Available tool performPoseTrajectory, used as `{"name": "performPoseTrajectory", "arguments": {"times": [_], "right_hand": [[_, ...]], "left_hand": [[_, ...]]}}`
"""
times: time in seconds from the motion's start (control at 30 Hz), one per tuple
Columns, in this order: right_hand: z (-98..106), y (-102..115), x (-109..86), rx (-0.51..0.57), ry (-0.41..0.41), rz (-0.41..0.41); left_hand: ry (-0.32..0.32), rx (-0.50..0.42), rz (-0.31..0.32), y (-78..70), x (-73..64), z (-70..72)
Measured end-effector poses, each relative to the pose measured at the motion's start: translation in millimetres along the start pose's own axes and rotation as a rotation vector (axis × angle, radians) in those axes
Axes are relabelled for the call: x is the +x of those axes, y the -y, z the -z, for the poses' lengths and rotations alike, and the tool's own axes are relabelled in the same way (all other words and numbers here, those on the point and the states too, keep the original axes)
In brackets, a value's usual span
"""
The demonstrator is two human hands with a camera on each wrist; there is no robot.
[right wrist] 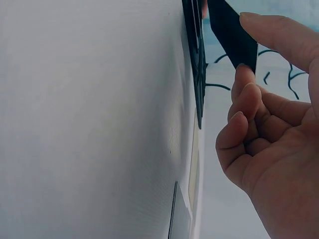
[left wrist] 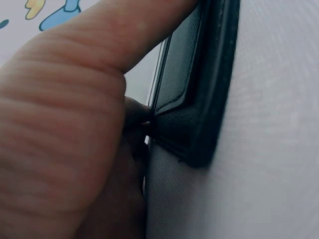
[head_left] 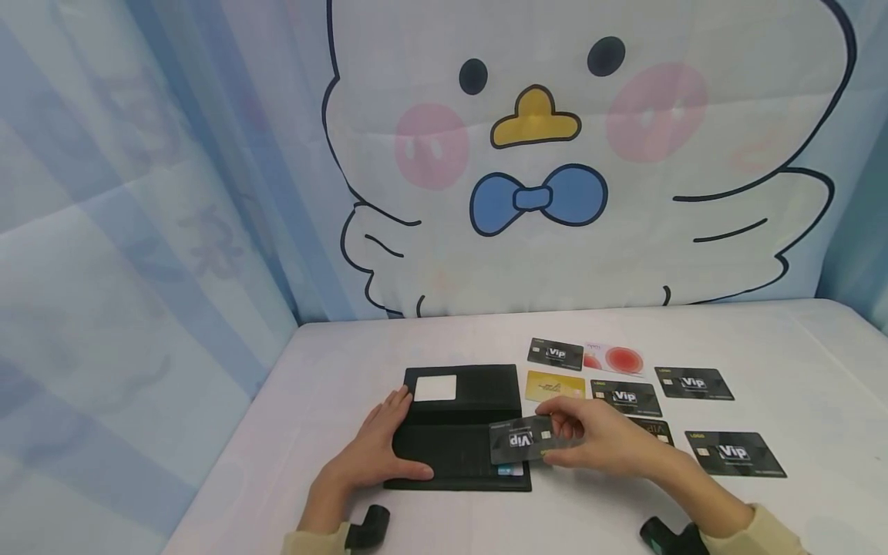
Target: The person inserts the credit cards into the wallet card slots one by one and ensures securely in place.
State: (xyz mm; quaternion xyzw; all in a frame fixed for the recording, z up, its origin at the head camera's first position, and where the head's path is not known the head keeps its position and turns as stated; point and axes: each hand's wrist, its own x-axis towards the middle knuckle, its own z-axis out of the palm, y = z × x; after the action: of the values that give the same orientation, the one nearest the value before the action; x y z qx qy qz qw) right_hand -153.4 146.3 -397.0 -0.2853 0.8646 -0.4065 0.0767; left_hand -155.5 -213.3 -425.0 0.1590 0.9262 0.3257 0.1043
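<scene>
A black bifold wallet (head_left: 444,455) lies unfolded on the white table, with a white rectangle (head_left: 435,388) on its upper half. My left hand (head_left: 371,447) rests along the wallet's left side, thumb across the lower half; the left wrist view shows that thumb over the wallet's edge (left wrist: 184,74). Between thumb and fingers, my right hand (head_left: 603,435) pinches a dark VIP card (head_left: 513,439), held over the wallet's lower right part. Its print is upside down. Below this card, a bluish card (head_left: 511,469) shows at the wallet's lower right. In the right wrist view the pinched card (right wrist: 232,35) tilts above the wallet.
Right of the wallet lie several cards: a gold card (head_left: 555,385), a pinkish card with a red circle (head_left: 624,359), and dark VIP cards (head_left: 694,383), one partly hidden behind my right hand. A cartoon-printed curtain (head_left: 444,262) hangs behind the table.
</scene>
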Motion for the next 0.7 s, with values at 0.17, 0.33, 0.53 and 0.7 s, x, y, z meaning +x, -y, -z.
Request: {"name": "performPoseTrajectory", "arguments": {"times": [0.17,0.33,0.53,0.7], "right_hand": [[-2.7,0.5,-0.2,0.011,0.01,0.007],[-5.3,1.7,-0.9,0.014,0.008,0.009],[-7.2,7.0,-0.7,0.029,0.016,-0.036],[-8.7,11.2,0.1,0.034,0.021,-0.073]], "left_hand": [[0.0,-0.006,-0.001,-0.4,-0.2,0.1],[-0.002,-0.012,-0.002,0.0,-0.2,-0.3],[-0.001,-0.008,0.007,1.8,1.5,-1.2],[-0.001,-0.012,0.0,0.0,0.3,-0.2]]}}
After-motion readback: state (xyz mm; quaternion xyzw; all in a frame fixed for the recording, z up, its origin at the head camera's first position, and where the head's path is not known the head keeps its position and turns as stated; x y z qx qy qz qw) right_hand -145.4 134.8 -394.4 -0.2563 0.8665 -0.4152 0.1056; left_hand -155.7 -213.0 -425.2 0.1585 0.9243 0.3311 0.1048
